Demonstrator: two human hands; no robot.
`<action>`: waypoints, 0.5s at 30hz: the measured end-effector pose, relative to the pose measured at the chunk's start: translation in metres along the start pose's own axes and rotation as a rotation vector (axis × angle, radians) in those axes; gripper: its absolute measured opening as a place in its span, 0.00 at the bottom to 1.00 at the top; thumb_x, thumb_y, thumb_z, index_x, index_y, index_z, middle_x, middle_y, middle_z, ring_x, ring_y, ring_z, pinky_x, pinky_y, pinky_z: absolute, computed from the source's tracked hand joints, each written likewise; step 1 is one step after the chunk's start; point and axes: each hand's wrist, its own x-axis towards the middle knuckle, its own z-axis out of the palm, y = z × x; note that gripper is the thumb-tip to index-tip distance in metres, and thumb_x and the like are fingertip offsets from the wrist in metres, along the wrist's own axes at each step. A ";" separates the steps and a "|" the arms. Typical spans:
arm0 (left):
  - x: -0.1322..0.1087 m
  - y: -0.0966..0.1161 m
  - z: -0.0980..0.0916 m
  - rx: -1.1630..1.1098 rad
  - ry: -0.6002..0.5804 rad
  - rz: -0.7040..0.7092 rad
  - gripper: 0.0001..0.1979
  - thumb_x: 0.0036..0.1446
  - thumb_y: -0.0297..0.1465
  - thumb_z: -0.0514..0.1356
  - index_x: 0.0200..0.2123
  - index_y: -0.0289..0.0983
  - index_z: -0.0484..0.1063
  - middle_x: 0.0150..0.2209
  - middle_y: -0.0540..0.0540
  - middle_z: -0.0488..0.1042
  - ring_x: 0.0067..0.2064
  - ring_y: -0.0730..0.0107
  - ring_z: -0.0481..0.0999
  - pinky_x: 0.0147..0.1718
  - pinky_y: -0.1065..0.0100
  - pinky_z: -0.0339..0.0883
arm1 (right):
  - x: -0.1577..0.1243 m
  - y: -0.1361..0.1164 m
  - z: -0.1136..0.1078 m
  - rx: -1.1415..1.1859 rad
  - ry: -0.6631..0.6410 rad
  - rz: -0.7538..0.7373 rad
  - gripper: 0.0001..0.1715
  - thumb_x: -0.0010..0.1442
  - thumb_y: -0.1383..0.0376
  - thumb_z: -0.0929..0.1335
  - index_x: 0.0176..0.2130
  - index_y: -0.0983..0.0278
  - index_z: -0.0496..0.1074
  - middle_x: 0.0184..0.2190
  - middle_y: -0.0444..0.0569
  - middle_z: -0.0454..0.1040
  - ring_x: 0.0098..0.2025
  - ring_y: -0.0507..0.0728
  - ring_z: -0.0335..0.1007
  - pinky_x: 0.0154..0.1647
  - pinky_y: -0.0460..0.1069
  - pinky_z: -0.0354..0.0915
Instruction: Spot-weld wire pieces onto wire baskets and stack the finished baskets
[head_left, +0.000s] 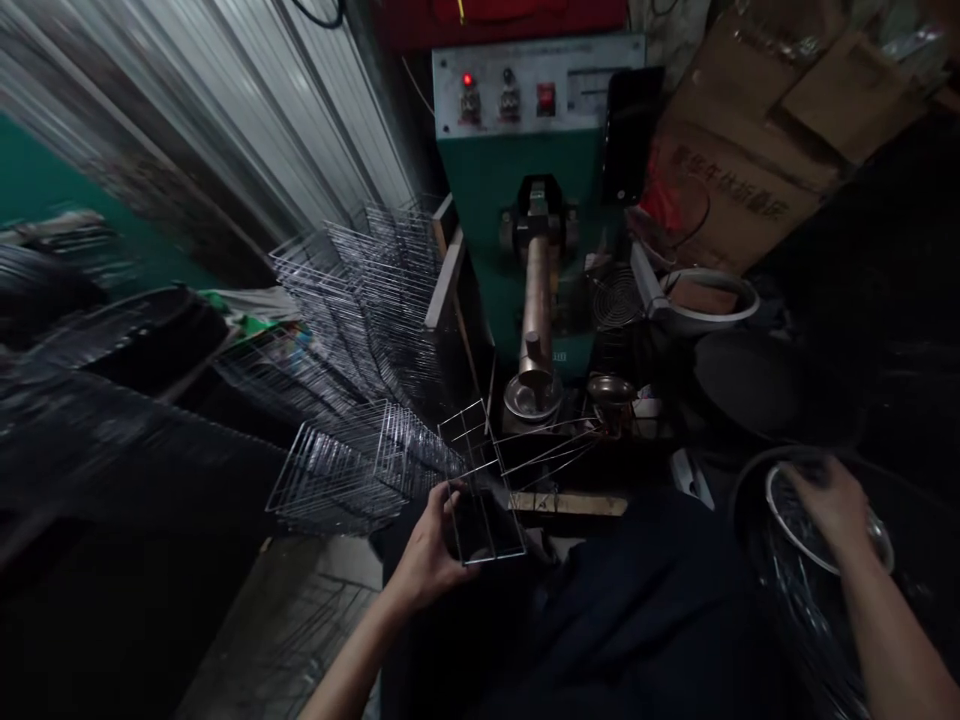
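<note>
My left hand (433, 550) is closed on a bent wire rack (487, 508), thumb below and fingers at its left side. The rack stands up over my lap, and long thin wires run from it toward the machine. Far to the right, my right hand (834, 502) reaches down over a round silvery metal rim (806, 552) in a dark tub (750, 480). Its fingers are blurred and point inside the rim; whether they grip anything is not visible. Ahead stands a green machine (480, 240) with a copper-coloured arm (536, 300) above a small metal dish (532, 398).
Stacked wire racks (360, 300) lean left of the machine, with more nested racks (352, 470) in front. A control panel (540, 85) shows a lit red lamp. At right are a phone (630, 135), a cardboard box (742, 150) and a white bucket (709, 318).
</note>
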 end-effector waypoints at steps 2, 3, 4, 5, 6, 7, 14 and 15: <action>0.004 -0.004 -0.003 0.004 -0.013 0.016 0.45 0.41 0.29 0.70 0.60 0.44 0.50 0.60 0.34 0.72 0.65 0.45 0.74 0.63 0.45 0.68 | -0.003 -0.080 0.016 0.198 -0.114 -0.070 0.26 0.52 0.39 0.73 0.35 0.57 0.71 0.34 0.59 0.77 0.40 0.74 0.77 0.45 0.67 0.72; 0.005 -0.005 -0.004 0.004 -0.015 0.018 0.45 0.42 0.30 0.71 0.60 0.44 0.50 0.61 0.34 0.71 0.66 0.44 0.72 0.64 0.44 0.67 | -0.006 -0.118 0.025 0.250 -0.208 -0.116 0.26 0.55 0.39 0.72 0.36 0.58 0.74 0.34 0.55 0.78 0.38 0.69 0.78 0.43 0.62 0.74; 0.006 -0.007 -0.005 0.005 -0.018 0.017 0.46 0.42 0.31 0.71 0.61 0.44 0.50 0.62 0.33 0.70 0.67 0.42 0.70 0.65 0.43 0.66 | -0.011 -0.154 0.034 0.327 -0.337 -0.165 0.26 0.57 0.41 0.73 0.38 0.60 0.76 0.35 0.53 0.79 0.38 0.67 0.78 0.42 0.59 0.75; 0.007 -0.009 -0.007 0.006 -0.019 0.014 0.46 0.42 0.31 0.71 0.61 0.44 0.50 0.63 0.33 0.69 0.68 0.41 0.68 0.65 0.42 0.65 | -0.017 -0.185 0.043 0.380 -0.477 -0.239 0.24 0.61 0.43 0.72 0.41 0.61 0.78 0.38 0.53 0.80 0.42 0.65 0.78 0.45 0.57 0.75; 0.007 -0.011 -0.008 0.008 -0.022 0.013 0.47 0.42 0.31 0.71 0.61 0.44 0.50 0.64 0.32 0.68 0.69 0.40 0.67 0.65 0.42 0.64 | -0.023 -0.212 0.051 0.412 -0.597 -0.334 0.23 0.63 0.45 0.72 0.44 0.61 0.79 0.42 0.53 0.81 0.46 0.65 0.78 0.49 0.56 0.74; 0.007 -0.013 -0.009 0.007 -0.027 0.013 0.47 0.42 0.31 0.71 0.61 0.44 0.49 0.64 0.31 0.67 0.69 0.40 0.67 0.66 0.41 0.64 | -0.029 -0.234 0.059 0.419 -0.691 -0.441 0.21 0.65 0.48 0.72 0.46 0.60 0.80 0.45 0.52 0.81 0.48 0.64 0.78 0.51 0.55 0.73; 0.009 -0.024 -0.019 -0.005 -0.041 0.039 0.48 0.40 0.27 0.70 0.62 0.42 0.50 0.62 0.32 0.70 0.69 0.39 0.67 0.66 0.41 0.64 | -0.050 -0.278 0.113 0.145 -0.620 -1.058 0.14 0.73 0.66 0.65 0.51 0.59 0.79 0.52 0.53 0.79 0.55 0.63 0.76 0.56 0.59 0.70; 0.011 -0.026 -0.020 -0.015 -0.039 0.034 0.49 0.39 0.27 0.71 0.62 0.42 0.49 0.63 0.31 0.69 0.69 0.39 0.67 0.66 0.41 0.63 | -0.052 -0.277 0.120 0.097 -0.593 -1.088 0.14 0.73 0.67 0.65 0.53 0.59 0.78 0.53 0.54 0.79 0.55 0.64 0.75 0.56 0.61 0.69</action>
